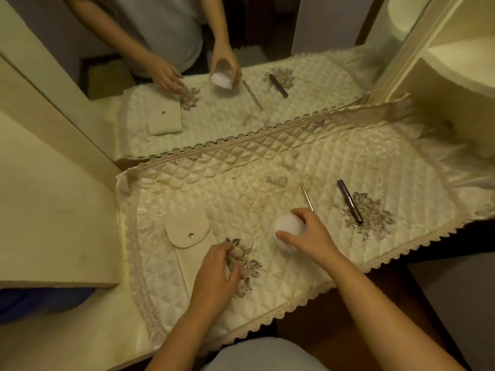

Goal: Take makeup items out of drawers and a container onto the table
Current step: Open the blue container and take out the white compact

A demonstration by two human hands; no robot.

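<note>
My right hand [308,231] grips a round white container [288,226] that rests on the quilted cream table cover [214,188]. My left hand [217,269] lies on the cover beside a cream snap-flap pouch [187,234], fingers curled over an embroidered flower; whether it holds anything is hidden. A thin silver stick [306,196] lies just beyond my right hand. A dark slim tube [349,202] lies further right on another embroidered flower.
A mirror [187,62] stands along the back edge and repeats the hands and items. A cream cabinet top [48,210] sits to the left, rounded shelves [455,62] at the right. The cover's scalloped edge hangs over the table's front.
</note>
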